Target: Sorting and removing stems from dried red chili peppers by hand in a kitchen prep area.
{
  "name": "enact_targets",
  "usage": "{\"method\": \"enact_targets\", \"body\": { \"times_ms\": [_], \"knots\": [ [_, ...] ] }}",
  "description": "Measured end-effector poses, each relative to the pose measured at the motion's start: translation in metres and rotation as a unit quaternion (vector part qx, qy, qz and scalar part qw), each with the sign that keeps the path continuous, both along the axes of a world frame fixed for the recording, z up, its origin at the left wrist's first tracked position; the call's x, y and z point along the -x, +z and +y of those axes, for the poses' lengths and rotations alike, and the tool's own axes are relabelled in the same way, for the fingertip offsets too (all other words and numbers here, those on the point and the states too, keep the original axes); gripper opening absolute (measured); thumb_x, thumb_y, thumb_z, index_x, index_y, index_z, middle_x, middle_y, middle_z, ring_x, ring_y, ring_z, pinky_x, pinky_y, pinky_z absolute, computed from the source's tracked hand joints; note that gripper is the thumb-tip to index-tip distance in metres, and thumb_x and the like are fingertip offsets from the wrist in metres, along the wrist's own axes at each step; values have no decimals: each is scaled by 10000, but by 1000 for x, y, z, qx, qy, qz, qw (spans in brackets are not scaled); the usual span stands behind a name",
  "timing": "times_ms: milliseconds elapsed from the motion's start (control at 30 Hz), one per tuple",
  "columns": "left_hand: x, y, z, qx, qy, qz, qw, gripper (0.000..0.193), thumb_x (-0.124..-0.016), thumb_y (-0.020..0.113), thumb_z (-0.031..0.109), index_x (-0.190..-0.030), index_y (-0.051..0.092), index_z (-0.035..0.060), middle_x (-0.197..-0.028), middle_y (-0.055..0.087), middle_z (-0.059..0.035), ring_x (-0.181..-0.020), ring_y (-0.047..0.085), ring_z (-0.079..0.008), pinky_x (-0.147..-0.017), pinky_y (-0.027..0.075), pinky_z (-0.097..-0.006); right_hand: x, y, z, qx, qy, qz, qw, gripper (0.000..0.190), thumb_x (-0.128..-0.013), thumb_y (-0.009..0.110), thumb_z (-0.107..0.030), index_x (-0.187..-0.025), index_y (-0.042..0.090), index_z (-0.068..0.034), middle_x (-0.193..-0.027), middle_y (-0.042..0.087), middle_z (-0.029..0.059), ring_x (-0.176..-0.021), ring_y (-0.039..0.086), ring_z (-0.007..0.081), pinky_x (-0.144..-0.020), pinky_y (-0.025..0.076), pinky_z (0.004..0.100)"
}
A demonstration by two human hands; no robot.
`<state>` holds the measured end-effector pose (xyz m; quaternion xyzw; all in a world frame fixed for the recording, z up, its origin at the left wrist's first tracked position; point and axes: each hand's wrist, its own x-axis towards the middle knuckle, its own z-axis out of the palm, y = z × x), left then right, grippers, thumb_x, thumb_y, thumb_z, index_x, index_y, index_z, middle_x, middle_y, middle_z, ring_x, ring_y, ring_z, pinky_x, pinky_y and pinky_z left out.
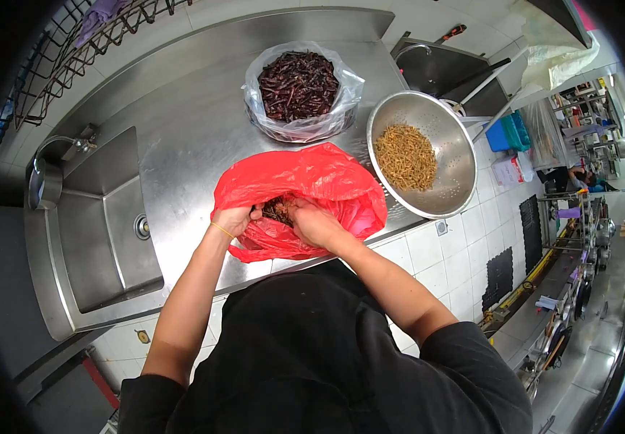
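Observation:
A red plastic bag (pixel 301 179) lies on the stainless steel counter (pixel 182 135) in front of me, its mouth facing me. At the left of its mouth, my left hand (pixel 236 219) grips the bag's edge. My right hand (pixel 312 219) reaches into the mouth, its fingertips among dark dried chillies or stems (pixel 278 210); whether it grips any is hidden. Behind the red bag stands a clear plastic bag (pixel 347 89), rolled open and full of dark red dried chillies (pixel 297 87). To the right, a steel colander (pixel 453 163) holds a heap of thin yellow-brown stem-like pieces (pixel 405 157).
A steel sink (pixel 87 244) with a faucet (pixel 81 142) lies at the left, below a wire rack (pixel 54 81). Beyond the colander are a dark basin (pixel 426 70), blue bins (pixel 499 133) and a tiled floor (pixel 442 260). Another person (pixel 575 176) is far off at the right.

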<state>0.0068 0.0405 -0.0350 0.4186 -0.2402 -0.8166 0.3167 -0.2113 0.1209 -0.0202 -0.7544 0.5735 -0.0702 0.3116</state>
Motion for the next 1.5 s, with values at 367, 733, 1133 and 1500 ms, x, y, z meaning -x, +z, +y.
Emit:
{"method": "enact_targets", "body": {
  "times_ms": [367,733,1133,1500],
  "knots": [
    [14,27,4,-5,-185,-103,977,165,-1080,621,253,-981,654,125,-824,561,33,-659,444,-62,-527,358,-232,14,34,-10,-67,-126,-265,954,226,-1044,565,-155,-1229,622,-38,-1116,715,183,-1078,690,342,-960,518,419],
    [24,10,-6,-64,-67,97,991,99,-1077,569,192,-1060,630,115,-888,593,-7,-717,481,-100,-563,375,-234,30,1,6,-58,-69,-83,992,190,-914,691,-76,-1100,711,-40,-1012,690,187,-963,693,352,-879,556,431],
    [30,26,5,-29,-134,-27,990,198,-1073,616,275,-1114,677,91,-919,680,-31,-766,619,-116,-564,430,-240,53,5,15,-106,-132,-258,951,177,-989,659,-71,-1157,668,-15,-966,708,128,-852,688,238,-784,564,366],
    [42,35,8,-12,-304,-86,949,284,-1052,658,354,-1058,695,73,-877,671,15,-670,554,-58,-543,412,-222,29,37,12,-88,-187,-405,891,78,-1014,660,-28,-1079,680,10,-902,704,27,-846,669,103,-785,547,283]
  ]
}}
